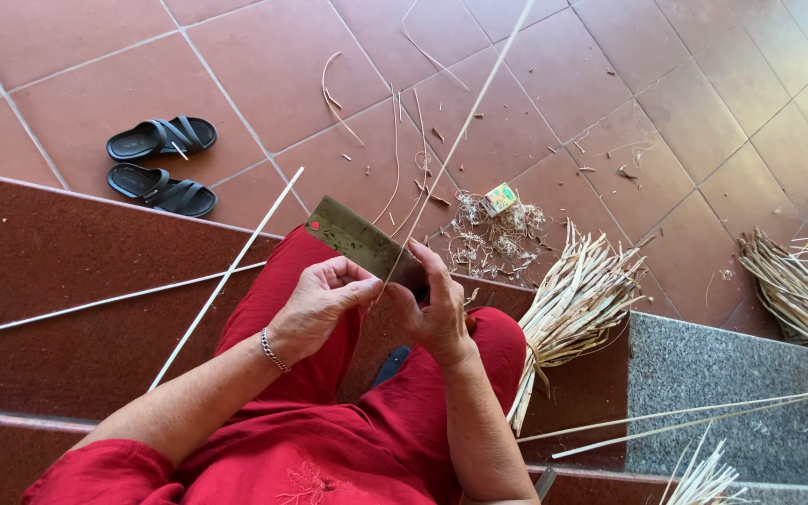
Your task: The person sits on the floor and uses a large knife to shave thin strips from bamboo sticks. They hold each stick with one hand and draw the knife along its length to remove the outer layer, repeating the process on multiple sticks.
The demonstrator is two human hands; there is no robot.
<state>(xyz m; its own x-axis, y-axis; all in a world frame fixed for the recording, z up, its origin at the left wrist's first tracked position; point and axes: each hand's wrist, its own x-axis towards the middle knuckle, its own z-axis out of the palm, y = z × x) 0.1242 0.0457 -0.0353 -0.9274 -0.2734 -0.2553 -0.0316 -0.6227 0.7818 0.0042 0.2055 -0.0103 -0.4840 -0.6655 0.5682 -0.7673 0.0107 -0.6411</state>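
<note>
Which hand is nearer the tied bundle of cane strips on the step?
Right. The right hand, gripping the flat blade, sits just beside the bundle. The left hand, pinching the thin strip, is farther, beyond the right one.

Small box point(500, 198), squarish, yellow and green with a touch of red, on the floor tiles beyond the right hand point(439, 304), among pale shavings point(488, 234)
</note>
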